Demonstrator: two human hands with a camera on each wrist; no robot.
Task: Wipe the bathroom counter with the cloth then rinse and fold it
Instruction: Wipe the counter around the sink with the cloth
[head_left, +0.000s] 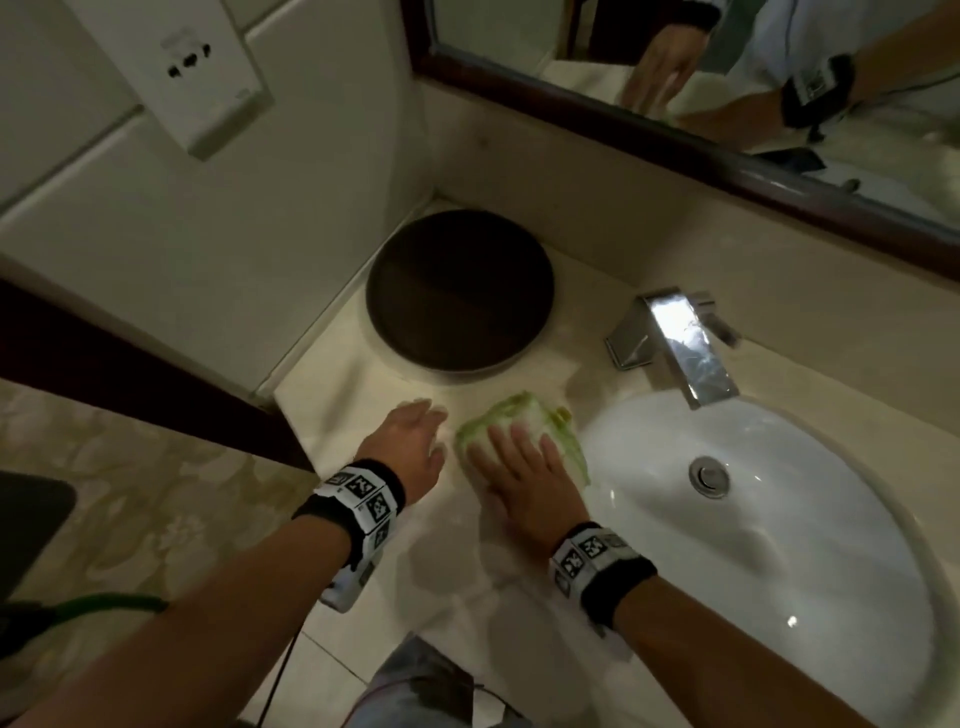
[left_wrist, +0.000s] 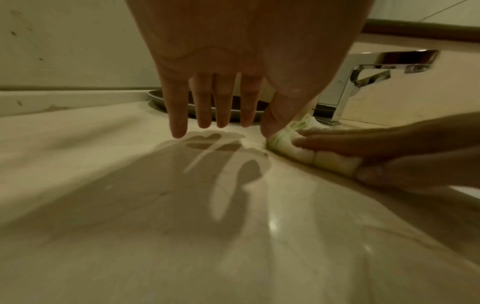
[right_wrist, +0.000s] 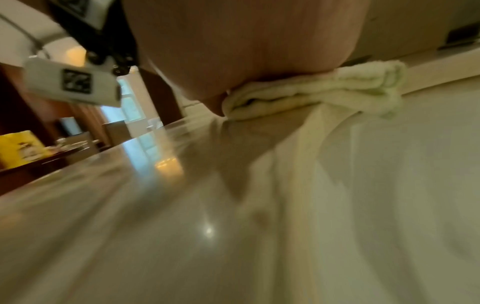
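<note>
A folded white cloth with green edging (head_left: 511, 413) (left_wrist: 330, 160) (right_wrist: 324, 90) lies on the cream stone counter (head_left: 363, 395) (left_wrist: 130, 195) just left of the basin. My right hand (head_left: 519, 452) (left_wrist: 363, 144) (right_wrist: 233, 51) presses flat on it, fingers straight and spread. My left hand (head_left: 421, 423) (left_wrist: 215, 115) is beside the cloth on its left, fingers straight and just above the counter. In the left wrist view its thumb reaches the cloth's green end; contact is unclear. The cloth's near part is hidden under my right palm.
A white basin (head_left: 805, 545) with a metal drain (head_left: 709, 475) sits right of the cloth, a chrome tap (head_left: 685, 343) (left_wrist: 363, 82) behind it. A dark round tray (head_left: 460, 291) (left_wrist: 154, 96) stands at the back left corner. The counter ends at the left (head_left: 291, 415); a mirror (head_left: 727, 78) hangs above.
</note>
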